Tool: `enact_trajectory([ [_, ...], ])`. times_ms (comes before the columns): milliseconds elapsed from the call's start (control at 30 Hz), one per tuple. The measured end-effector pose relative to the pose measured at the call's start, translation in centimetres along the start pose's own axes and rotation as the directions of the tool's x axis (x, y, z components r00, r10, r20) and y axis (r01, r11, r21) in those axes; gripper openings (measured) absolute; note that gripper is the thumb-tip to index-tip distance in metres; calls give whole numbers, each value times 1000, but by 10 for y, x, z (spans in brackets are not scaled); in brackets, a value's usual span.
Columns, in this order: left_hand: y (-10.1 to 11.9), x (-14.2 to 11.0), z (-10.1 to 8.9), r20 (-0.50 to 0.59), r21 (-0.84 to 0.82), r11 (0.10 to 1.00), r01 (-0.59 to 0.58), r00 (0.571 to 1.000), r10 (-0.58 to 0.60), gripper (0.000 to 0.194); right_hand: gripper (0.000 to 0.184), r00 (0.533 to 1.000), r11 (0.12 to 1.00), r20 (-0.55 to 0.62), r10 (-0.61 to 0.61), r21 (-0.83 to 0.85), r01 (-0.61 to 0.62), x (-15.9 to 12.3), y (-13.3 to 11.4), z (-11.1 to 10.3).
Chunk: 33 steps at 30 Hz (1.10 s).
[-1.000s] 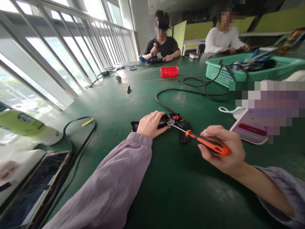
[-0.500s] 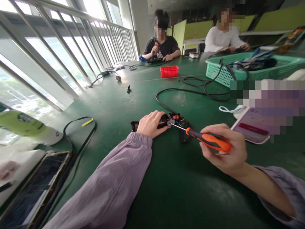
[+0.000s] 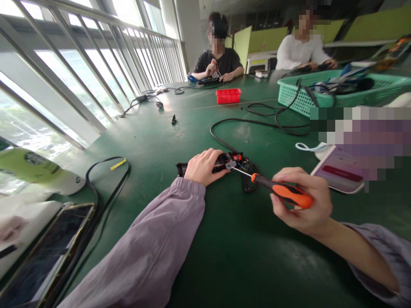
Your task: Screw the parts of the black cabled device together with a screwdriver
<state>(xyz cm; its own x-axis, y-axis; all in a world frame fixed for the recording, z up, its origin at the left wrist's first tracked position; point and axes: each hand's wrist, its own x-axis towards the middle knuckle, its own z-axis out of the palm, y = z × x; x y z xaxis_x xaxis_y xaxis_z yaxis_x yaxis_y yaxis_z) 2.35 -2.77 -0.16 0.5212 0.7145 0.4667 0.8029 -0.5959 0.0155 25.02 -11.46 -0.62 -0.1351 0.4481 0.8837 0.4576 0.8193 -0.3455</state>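
An opened black corded device (image 3: 248, 182) lies on the green table, with a pistol-like handle and coloured wires and a red part showing inside. My left hand (image 3: 205, 166) is wrapped over its body, thumb along the near side, hiding much of it. In my right hand (image 3: 305, 199) is a screwdriver (image 3: 282, 191) with an orange and black handle, held between thumb and fingers. Its thin shaft points left, and the tip meets a small grey piece (image 3: 230, 164) on the device, close to my left thumb.
A red bin (image 3: 228, 96) and a small black part (image 3: 174, 119) are further back. The device's black cord (image 3: 224, 122) runs toward a green basket (image 3: 340, 100). Phones lie at left (image 3: 48, 252) and right (image 3: 340, 169). Two people sit across the table; one holds a screwdriver.
The screwdriver handle has turned about its length and shifted slightly right and down with my right hand. My left hand and the device stay put.
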Motion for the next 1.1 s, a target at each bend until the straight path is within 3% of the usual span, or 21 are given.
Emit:
enact_trajectory([
  [200,0,0,0,-6,7,1000,-1,1000,1,43,25,984,985,143,-110,-113,127,10,-6,-5],
  [433,-2,0,1,7,-37,999,8,1000,-8,44,17,998,985,50,-25,-171,33,8,-2,-7],
  [1100,-2,0,1,12,-47,999,20,1000,-20,43,12,998,977,46,38,-210,-28,8,-2,-7],
])
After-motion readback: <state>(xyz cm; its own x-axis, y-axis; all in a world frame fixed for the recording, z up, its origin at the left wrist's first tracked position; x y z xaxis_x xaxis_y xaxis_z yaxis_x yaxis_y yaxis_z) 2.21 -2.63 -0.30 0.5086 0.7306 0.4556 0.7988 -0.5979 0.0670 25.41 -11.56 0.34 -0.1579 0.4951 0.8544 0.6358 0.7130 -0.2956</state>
